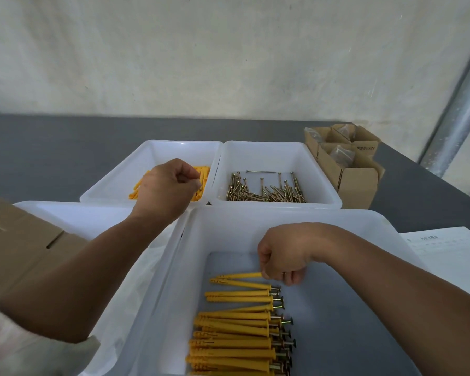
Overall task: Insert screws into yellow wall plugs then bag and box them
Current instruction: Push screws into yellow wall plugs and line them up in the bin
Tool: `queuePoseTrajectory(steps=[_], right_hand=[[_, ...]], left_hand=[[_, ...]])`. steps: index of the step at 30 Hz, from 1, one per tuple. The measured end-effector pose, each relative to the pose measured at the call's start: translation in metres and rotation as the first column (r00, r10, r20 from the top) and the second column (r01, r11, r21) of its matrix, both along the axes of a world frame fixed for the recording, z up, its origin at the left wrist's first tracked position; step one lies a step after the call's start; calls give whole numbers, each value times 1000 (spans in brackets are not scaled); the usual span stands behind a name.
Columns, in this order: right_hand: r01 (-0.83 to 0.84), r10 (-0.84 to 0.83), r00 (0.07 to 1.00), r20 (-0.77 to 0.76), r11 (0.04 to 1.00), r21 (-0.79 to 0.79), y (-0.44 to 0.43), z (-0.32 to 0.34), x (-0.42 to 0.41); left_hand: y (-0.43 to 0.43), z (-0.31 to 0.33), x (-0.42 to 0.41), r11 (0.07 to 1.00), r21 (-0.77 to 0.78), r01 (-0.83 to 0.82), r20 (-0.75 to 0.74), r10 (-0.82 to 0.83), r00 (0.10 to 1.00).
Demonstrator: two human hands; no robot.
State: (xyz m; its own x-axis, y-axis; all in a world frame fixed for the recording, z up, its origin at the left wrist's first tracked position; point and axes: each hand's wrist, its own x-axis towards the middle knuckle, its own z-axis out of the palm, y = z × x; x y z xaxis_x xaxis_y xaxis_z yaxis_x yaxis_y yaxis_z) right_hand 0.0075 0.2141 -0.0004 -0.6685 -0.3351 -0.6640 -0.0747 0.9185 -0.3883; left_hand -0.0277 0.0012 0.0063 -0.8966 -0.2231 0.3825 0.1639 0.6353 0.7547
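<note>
Tabletop (pixel 52 147), grey, is taken up by four white bins. The front bin (pixel 364 221), the largest, is set nearest the person. A row of fitted plugs (pixel 234 335) is laid across its floor, tips to the left and screw heads to the right. A second bin (pixel 92 215) is seen to its left, partly hidden by a carton (pixel 17 240). Behind these, the plug bin (pixel 120 180) and the screw bin (pixel 310 164) are placed side by side, touching. Small boxes (pixel 356 183) holding clear bags are stood just right of the screw bin, and a printed sheet (pixel 451 251) is laid right of the front bin. The left hand (pixel 168 185) is held over the loose plugs (pixel 205 173) with fingers curled; whether anything is gripped cannot be told. The right hand (pixel 282 260) is held inside the front bin, and the right end of the top plug (pixel 239 275) is pinched in its fingers. Loose screws (pixel 266 189) are heaped in the screw bin.
</note>
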Motion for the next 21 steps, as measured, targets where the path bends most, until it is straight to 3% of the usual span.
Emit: queuePoseTrajectory(steps=[7, 10, 13, 17, 19, 21], right_hand=[[-35, 38, 998, -54, 998, 57, 0, -2, -3], [-44, 49, 994, -97, 997, 57, 2, 3, -4], [-28, 28, 968, -251, 1000, 3, 9, 14, -7], [49, -160, 783, -601, 979, -198, 18, 27, -15], [104, -324, 661, -676, 933, -345, 20, 26, -22], [147, -402, 596, -695, 906, -398, 20, 22, -31]], left_hand=[[-6, -12, -15, 904, -427, -6, 60, 35, 998], [-8, -17, -17, 872, -485, 68, 161, 13, 987], [-9, -20, -17, 836, -538, 109, 228, 19, 974], [-9, -20, -18, 772, -612, 174, 333, 51, 942], [-8, -19, -19, 763, -620, 183, 340, 50, 939], [-8, -20, -18, 760, -622, 189, 338, 44, 940]])
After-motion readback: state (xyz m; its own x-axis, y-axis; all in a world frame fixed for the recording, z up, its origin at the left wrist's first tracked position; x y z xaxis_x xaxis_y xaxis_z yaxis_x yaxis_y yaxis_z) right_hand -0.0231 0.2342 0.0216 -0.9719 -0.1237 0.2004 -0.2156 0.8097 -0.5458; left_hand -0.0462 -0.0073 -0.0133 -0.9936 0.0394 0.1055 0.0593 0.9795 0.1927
